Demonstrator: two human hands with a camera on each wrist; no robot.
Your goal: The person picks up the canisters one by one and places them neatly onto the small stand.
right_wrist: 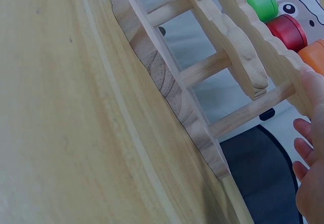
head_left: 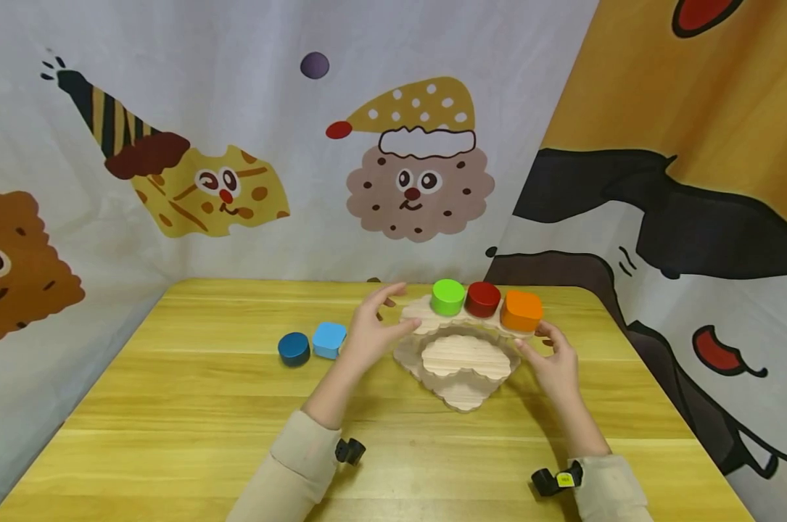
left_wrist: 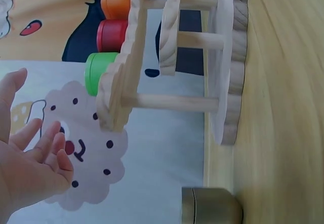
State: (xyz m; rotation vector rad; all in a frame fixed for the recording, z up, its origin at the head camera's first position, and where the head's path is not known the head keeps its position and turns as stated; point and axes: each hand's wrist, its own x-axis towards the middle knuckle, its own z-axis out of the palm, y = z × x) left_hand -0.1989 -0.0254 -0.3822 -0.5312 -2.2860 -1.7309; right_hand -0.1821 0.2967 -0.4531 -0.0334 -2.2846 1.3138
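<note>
A tiered wooden stand (head_left: 466,357) with scalloped edges stands on the table. Along its top tier sit a green round tin (head_left: 447,297), a dark red round tin (head_left: 482,299) and an orange square tin (head_left: 521,311). My right hand (head_left: 556,362) grips the right end of this tier below the orange tin, its thumb (right_wrist: 310,82) on the edge in the right wrist view. Beside the tier's left end, my left hand (head_left: 370,330) is held up with thumb and fingers spread. Nothing lies between those fingers, and the left wrist view shows them apart from the stand.
Left of my left hand, a dark blue round tin (head_left: 294,349) and a light blue square tin (head_left: 329,340) are on the wooden table (head_left: 171,428). A curtain (head_left: 315,181) with cartoon prints hangs behind the table's far edge.
</note>
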